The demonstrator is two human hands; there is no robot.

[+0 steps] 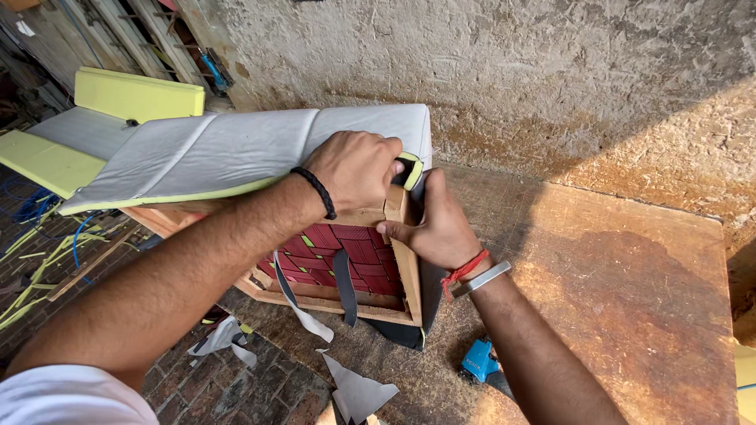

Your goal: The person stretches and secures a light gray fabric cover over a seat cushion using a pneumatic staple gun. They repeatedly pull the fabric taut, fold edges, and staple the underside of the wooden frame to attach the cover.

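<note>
left hand (pixel 356 169) is gripping the grey covering (pixel 236 149) tight over the top corner of the wooden seat frame (pixel 405 260), while the right hand (pixel 437 228) is pinching the frame's upright post just below; both are meeting at that near corner, frame stretching away leftward.

view count: we have one, head-worn, so no second view and no shared area.
origin: above and behind our left hand (pixel 356 169) and right hand (pixel 435 228).
facing: down and forward, over both forearms toward the rough wall (pixel 551 71) beyond the hands.
range: close; hands sit near frame centre at arm's reach.
coverage: wooden frame (pixel 405 264) under the hands, worktable (pixel 630 291) right of the right hand, brick floor (pixel 236 386) below the left forearm.
</note>
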